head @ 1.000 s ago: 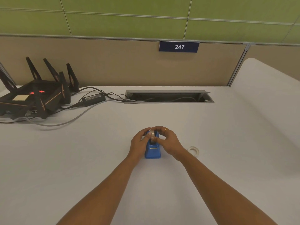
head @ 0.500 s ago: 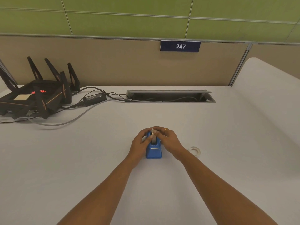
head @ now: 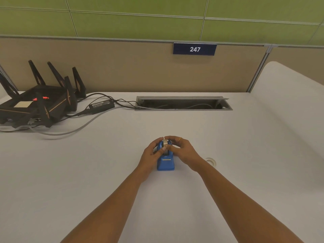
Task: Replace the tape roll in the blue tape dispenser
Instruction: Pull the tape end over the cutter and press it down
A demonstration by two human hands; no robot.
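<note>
The blue tape dispenser (head: 165,163) stands upright on the white desk, its cutter end toward me. A pale tape roll (head: 165,142) sits in its top, mostly hidden by fingers. My left hand (head: 151,154) wraps the dispenser's left side with its thumb on the roll. My right hand (head: 182,149), wearing a ring, covers the right side, its fingertips meeting the left hand's over the roll. A second, clear tape roll (head: 211,161) lies flat on the desk just right of my right wrist.
A black router (head: 38,104) with several antennas sits at the back left, with a power brick (head: 101,105) and cables trailing to an open cable tray (head: 182,103) in the desk. A beige partition with a "247" sign (head: 194,49) closes the back.
Both hands stay clasped on the dispenser and roll; the fingers have shifted slightly on the roll. The dispenser has not moved on the desk.
</note>
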